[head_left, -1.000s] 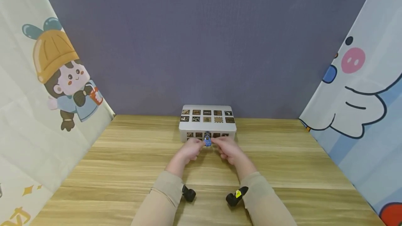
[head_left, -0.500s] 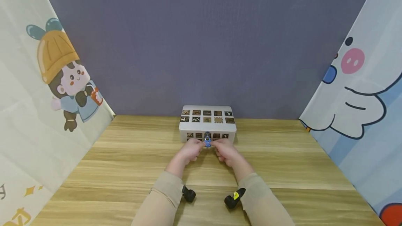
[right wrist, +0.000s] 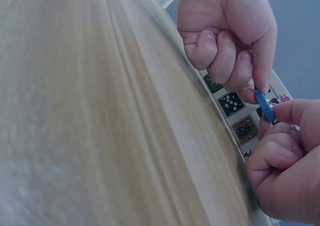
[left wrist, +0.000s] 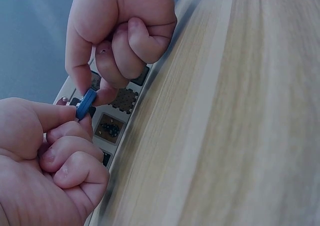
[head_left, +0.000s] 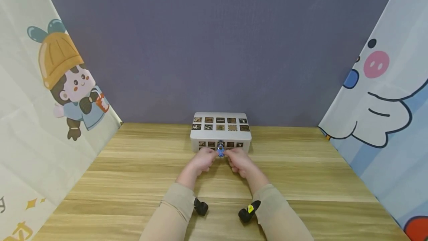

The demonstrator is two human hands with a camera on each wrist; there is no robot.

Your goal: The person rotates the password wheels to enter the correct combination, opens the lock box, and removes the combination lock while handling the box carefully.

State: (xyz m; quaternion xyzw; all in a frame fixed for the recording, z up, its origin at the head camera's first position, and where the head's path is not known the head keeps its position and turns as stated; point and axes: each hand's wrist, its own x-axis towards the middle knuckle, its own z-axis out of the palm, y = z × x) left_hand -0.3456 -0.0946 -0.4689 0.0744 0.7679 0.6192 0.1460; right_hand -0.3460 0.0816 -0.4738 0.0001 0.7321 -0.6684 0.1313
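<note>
A small blue combination padlock (head_left: 220,151) with a silver shackle sits at the front middle of a white box (head_left: 220,135). Small metal number wheels show along its edge in the wrist views. My left hand (head_left: 203,159) pinches one side of the padlock between thumb and index finger, the other fingers curled in. From the opposite side my right hand (head_left: 241,161) pinches it the same way. In the left wrist view the padlock (left wrist: 86,104) lies between both sets of fingertips. Whether its shackle passes through the box's clasp is too small to tell.
The box has rows of dark picture squares on lid and front, and stands on the wood-grain table (head_left: 301,181) close to a grey-purple back panel (head_left: 214,47). Printed cloths hang left (head_left: 26,140) and right (head_left: 394,122). Both wrists wear black cameras.
My right hand has shifted slightly left and its fingertips have closed in on the padlock. The padlock has tipped a little. The left hand and the box stay nearly still.
</note>
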